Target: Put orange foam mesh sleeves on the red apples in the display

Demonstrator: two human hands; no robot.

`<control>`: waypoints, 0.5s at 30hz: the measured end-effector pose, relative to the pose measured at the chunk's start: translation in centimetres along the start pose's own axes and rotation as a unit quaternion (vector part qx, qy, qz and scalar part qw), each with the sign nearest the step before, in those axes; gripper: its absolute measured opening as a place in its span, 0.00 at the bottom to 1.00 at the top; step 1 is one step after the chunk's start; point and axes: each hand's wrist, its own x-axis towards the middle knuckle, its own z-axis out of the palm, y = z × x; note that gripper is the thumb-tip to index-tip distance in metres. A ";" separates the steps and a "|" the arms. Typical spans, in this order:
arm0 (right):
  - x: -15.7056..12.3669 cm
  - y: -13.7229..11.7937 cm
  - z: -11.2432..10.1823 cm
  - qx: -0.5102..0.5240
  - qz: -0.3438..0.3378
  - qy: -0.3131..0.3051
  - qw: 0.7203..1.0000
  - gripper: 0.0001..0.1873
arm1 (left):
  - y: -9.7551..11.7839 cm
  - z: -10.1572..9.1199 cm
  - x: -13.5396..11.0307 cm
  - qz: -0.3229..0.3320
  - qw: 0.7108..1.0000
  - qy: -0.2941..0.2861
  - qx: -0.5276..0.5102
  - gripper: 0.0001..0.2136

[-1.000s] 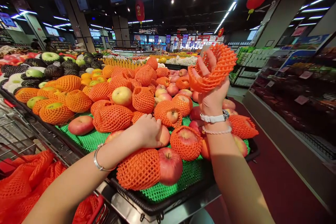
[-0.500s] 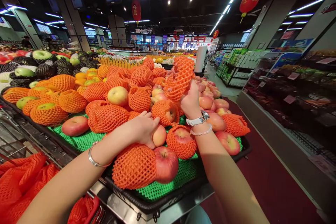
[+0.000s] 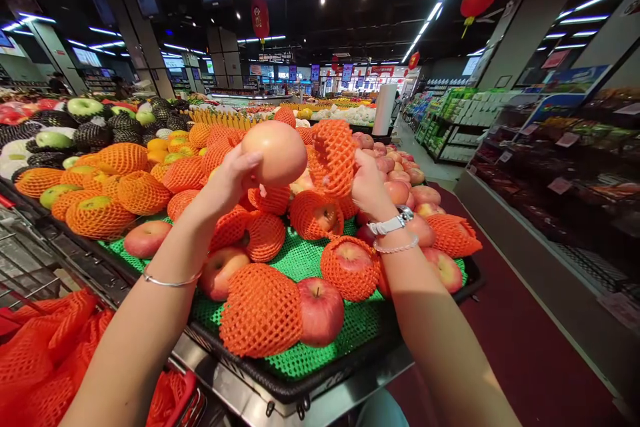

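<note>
A pale pinkish-yellow apple (image 3: 276, 152) is held up in my left hand (image 3: 236, 173), its fingers wrapped round the near side. Just to its right, my right hand (image 3: 371, 185) grips an orange foam net sleeve (image 3: 334, 159) whose mouth is turned toward the apple. Apple and sleeve are close but apart. Below them on green mesh matting (image 3: 295, 260) lie a netted apple (image 3: 350, 267), a bare red apple (image 3: 321, 310) and an orange-netted fruit (image 3: 261, 310). Another bare apple (image 3: 223, 272) sits under my left wrist.
The matting lines a black tray (image 3: 285, 383) on a metal stand. Bare apples (image 3: 397, 173) are heaped to the right, netted mangoes (image 3: 97, 213) to the left. A cart with red netting (image 3: 45, 353) stands at the lower left. Packed shelves (image 3: 560, 160) line the right aisle.
My left hand has lifted the apple off the tray, up and leftward, to chest level in view. The sleeve in my right hand has come slightly lower, its opening now facing the apple.
</note>
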 end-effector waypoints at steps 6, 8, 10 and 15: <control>-0.9 -0.6 2.2 0.021 0.038 -0.022 0.999 0.18 | -0.1 1.9 -0.1 -0.079 0.993 -0.024 -0.085 0.32; -1.0 -0.6 2.4 0.016 0.025 -0.004 1.000 0.16 | -0.5 2.4 -0.2 -0.099 0.990 -0.042 -0.089 0.31; -1.0 -0.6 2.2 -0.003 0.005 -0.008 1.000 0.13 | -1.0 2.6 -0.3 -0.115 0.987 -0.058 -0.093 0.27; -1.3 -0.9 1.9 -0.247 -0.024 -0.094 0.964 0.06 | -1.8 2.9 -0.4 -0.117 0.990 -0.054 -0.053 0.20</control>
